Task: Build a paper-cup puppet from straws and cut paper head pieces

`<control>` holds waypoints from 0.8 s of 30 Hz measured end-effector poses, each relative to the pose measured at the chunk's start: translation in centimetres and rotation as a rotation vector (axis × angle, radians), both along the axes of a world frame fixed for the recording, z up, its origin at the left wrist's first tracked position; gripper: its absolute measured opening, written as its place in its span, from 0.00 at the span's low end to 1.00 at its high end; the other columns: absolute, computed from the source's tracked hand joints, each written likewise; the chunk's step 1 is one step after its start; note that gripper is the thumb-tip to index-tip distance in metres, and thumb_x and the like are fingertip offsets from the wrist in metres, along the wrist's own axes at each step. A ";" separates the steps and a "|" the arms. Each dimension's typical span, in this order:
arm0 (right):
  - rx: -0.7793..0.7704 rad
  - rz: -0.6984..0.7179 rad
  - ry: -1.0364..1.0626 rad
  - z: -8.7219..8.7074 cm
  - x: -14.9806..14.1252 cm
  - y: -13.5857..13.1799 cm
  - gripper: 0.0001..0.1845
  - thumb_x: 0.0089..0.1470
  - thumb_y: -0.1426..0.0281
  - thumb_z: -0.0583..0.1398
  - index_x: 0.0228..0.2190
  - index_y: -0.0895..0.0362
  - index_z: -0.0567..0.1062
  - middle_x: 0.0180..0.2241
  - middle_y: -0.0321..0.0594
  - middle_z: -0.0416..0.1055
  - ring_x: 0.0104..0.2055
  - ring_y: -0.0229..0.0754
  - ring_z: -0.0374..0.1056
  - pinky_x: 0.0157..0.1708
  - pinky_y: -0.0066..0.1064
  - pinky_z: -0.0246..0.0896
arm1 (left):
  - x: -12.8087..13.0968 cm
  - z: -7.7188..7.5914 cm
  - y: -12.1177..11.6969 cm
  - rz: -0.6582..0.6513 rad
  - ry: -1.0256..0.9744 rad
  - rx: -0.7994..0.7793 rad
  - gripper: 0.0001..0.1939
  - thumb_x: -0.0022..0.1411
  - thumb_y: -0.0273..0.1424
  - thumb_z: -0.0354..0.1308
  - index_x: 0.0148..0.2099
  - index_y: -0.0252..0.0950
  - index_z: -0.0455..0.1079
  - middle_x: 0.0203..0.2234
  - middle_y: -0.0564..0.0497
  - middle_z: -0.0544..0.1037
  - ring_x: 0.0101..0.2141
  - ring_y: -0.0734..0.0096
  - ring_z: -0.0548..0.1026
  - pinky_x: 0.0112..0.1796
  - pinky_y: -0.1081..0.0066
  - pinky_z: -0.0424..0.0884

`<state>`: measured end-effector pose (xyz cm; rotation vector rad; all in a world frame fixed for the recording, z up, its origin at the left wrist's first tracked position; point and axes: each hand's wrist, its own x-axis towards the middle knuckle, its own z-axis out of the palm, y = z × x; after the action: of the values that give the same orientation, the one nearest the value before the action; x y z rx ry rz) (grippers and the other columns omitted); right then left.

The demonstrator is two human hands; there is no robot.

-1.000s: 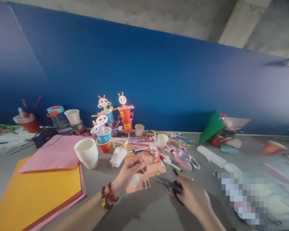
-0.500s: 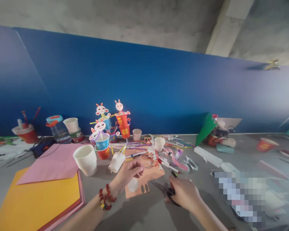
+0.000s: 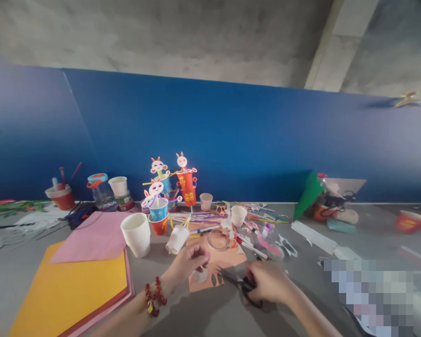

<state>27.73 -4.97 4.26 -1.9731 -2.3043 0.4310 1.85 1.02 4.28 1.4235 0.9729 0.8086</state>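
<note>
My right hand [image 3: 272, 283] grips a pair of black-handled scissors [image 3: 247, 289]. Their blades point left, above the right edge of an orange sheet of paper [image 3: 228, 256], and look slightly apart. My left hand [image 3: 187, 262], with a red bead bracelet [image 3: 156, 296] at the wrist, is closed in a pinch over the sheet's left part. What sits between those fingertips is too small to make out. On the sheet lie a white paper disc [image 3: 199, 276], partly under my left hand, and two small dark ovals [image 3: 216, 280]. A roll of clear tape [image 3: 217, 239] rests farther up.
Left of my hands stand a stack of white cups [image 3: 136, 235] and a tipped white cup [image 3: 177, 239]. Rabbit-faced cup figures [image 3: 158, 210] are behind. Pink paper [image 3: 91, 236] and yellow paper [image 3: 77, 281] lie left. A glue stick [image 3: 266, 231] and markers are right; a pixelated patch covers the lower right.
The view has shifted, so the tabletop things sit farther right and slightly lower. The scissors have come closer to the orange sheet, their blades now more clearly apart. My left hand keeps its pinch.
</note>
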 end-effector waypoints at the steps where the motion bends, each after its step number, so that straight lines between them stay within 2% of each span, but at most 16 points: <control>1: -0.010 0.032 0.044 0.3 0.2 0.1 0.17 0.29 0.62 0.72 0.25 0.53 0.77 0.23 0.33 0.76 0.28 0.45 0.71 0.24 0.26 0.50 | -0.1 -0.1 -0.1 0.009 0.000 0.005 0.10 0.51 0.35 0.66 0.27 0.35 0.69 0.21 0.55 0.73 0.24 0.74 0.72 0.28 0.73 0.67; 3: -0.005 0.090 0.157 1.0 0.1 0.4 0.13 0.33 0.65 0.71 0.25 0.53 0.77 0.24 0.32 0.75 0.28 0.42 0.70 0.25 0.25 0.51 | -0.1 -0.4 -0.2 0.018 0.001 0.010 0.12 0.51 0.36 0.66 0.27 0.34 0.70 0.22 0.55 0.73 0.24 0.74 0.72 0.28 0.73 0.67; 6: 0.089 0.089 0.346 1.4 -1.9 1.1 0.06 0.50 0.65 0.62 0.32 0.53 0.76 0.30 0.32 0.76 0.31 0.38 0.69 0.30 0.25 0.57 | 0.1 -0.9 -0.3 0.006 -0.003 0.013 0.13 0.53 0.39 0.66 0.28 0.34 0.70 0.22 0.54 0.74 0.24 0.74 0.72 0.28 0.73 0.67; 8: 0.166 0.092 0.718 1.0 -4.0 1.9 0.08 0.52 0.64 0.62 0.32 0.56 0.75 0.29 0.35 0.76 0.29 0.37 0.68 0.29 0.25 0.59 | 0.2 -1.2 -0.2 -0.002 -0.010 0.019 0.15 0.53 0.41 0.66 0.28 0.34 0.70 0.21 0.55 0.74 0.23 0.75 0.72 0.27 0.74 0.67; 9: 0.175 0.100 0.773 0.6 -5.0 2.3 0.09 0.52 0.63 0.62 0.32 0.56 0.75 0.31 0.35 0.76 0.28 0.37 0.68 0.29 0.25 0.60 | 0.2 -1.4 -0.2 -0.002 -0.013 0.024 0.16 0.53 0.42 0.66 0.28 0.34 0.70 0.20 0.55 0.74 0.22 0.75 0.72 0.26 0.75 0.66; 13: 0.179 0.122 0.860 -1.0 -7.6 3.7 0.06 0.53 0.67 0.60 0.29 0.57 0.74 0.26 0.35 0.74 0.25 0.36 0.68 0.25 0.24 0.59 | 0.2 -2.1 -0.2 0.001 -0.022 0.042 0.19 0.52 0.46 0.66 0.28 0.35 0.69 0.17 0.54 0.74 0.18 0.75 0.70 0.21 0.76 0.63; 17: 0.196 0.146 0.926 -2.2 -8.1 4.2 0.03 0.52 0.71 0.59 0.28 0.57 0.73 0.25 0.34 0.73 0.25 0.36 0.68 0.25 0.24 0.60 | 0.2 -2.7 -0.2 0.005 -0.044 0.051 0.20 0.55 0.47 0.64 0.29 0.35 0.67 0.16 0.53 0.75 0.16 0.75 0.70 0.19 0.76 0.62; 20: 0.221 0.134 0.967 -2.7 -8.0 4.1 0.05 0.54 0.70 0.58 0.27 0.56 0.72 0.24 0.33 0.71 0.24 0.36 0.67 0.23 0.23 0.60 | 0.3 -2.8 -0.5 0.001 -0.068 0.045 0.18 0.56 0.45 0.64 0.29 0.35 0.67 0.16 0.54 0.75 0.16 0.77 0.69 0.19 0.77 0.61; 24: 0.369 0.149 0.959 -2.8 -7.7 3.6 0.08 0.58 0.66 0.58 0.29 0.55 0.73 0.27 0.37 0.73 0.27 0.38 0.69 0.26 0.25 0.62 | 0.7 -2.6 -1.1 -0.007 -0.256 -0.156 0.16 0.52 0.40 0.68 0.29 0.36 0.66 0.20 0.55 0.75 0.17 0.77 0.71 0.17 0.79 0.61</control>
<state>20.06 -1.35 1.48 -1.0585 -1.7192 0.7005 2.54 -0.05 1.70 1.1566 0.8149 0.8668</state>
